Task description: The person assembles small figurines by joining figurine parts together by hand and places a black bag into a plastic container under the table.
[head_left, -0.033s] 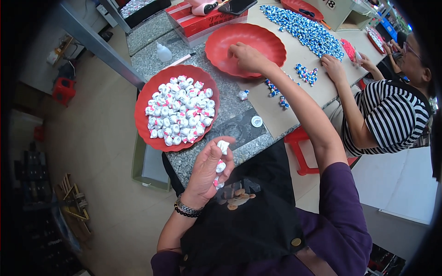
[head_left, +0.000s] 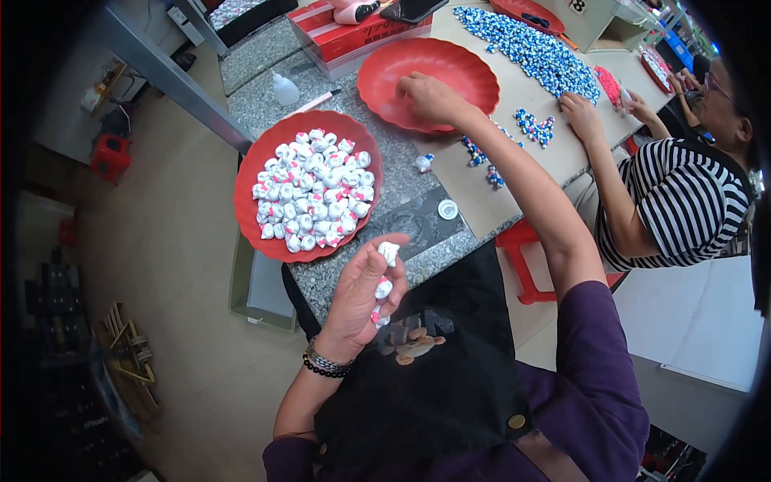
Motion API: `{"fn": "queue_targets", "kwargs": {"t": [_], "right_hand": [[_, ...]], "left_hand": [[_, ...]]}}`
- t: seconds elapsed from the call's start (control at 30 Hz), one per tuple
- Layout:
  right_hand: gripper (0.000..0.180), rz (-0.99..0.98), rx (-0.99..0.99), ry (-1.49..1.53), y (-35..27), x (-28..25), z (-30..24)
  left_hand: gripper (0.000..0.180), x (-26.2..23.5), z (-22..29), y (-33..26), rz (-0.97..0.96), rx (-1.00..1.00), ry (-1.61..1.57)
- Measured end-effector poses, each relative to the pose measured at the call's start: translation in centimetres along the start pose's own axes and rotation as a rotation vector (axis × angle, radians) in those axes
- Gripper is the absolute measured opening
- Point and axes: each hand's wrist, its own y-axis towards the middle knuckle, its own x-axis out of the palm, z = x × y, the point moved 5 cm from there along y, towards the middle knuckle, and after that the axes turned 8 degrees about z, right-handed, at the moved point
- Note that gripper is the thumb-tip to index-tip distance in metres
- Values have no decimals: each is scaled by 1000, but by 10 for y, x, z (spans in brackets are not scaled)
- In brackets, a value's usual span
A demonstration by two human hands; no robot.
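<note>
The speckled grey stone surface [head_left: 405,173] runs from the upper left of the frame down to the centre, with a sheet of tan cardboard [head_left: 522,136] laid over its right part. On the left of it sits a red plate [head_left: 249,209] heaped with small white and pink figurines [head_left: 313,193]; above and right of that, an empty red plate [head_left: 450,68] of the same kind.

The right hand [head_left: 430,96] reaches far up the frame, arm nearly straight, and rests palm down on the near rim of the empty plate; whether it grips anything underneath cannot be told. The left hand [head_left: 361,297] stays low at the centre, just off the near edge of the surface, fingers curled round a few of the small white and pink pieces [head_left: 384,285], one held up at the fingertips, the others stacked below it along the palm. The heaped plate lies up and left of this hand, close by, so the left is much the nearer to it; the empty plate lies well up and right.

A spread of blue and white pieces [head_left: 534,48] covers the cardboard at upper right, where another person in a striped top [head_left: 683,201] works with a hand [head_left: 580,112] on it. A small white cap [head_left: 447,210] lies by the cardboard edge
</note>
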Motion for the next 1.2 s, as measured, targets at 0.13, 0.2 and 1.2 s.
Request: {"fn": "queue_targets", "kwargs": {"t": [0.13, 0.2, 1.2], "right_hand": [[25, 206, -67, -102, -10, -23, -6], [22, 387, -88, 29, -39, -55, -13], [22, 162, 676, 1658, -218, -58, -39]], "left_hand": [[49, -6, 1, 2, 63, -12, 8], [44, -8, 1, 3, 65, -3, -11], [42, 13, -24, 21, -145, -246, -442]]}}
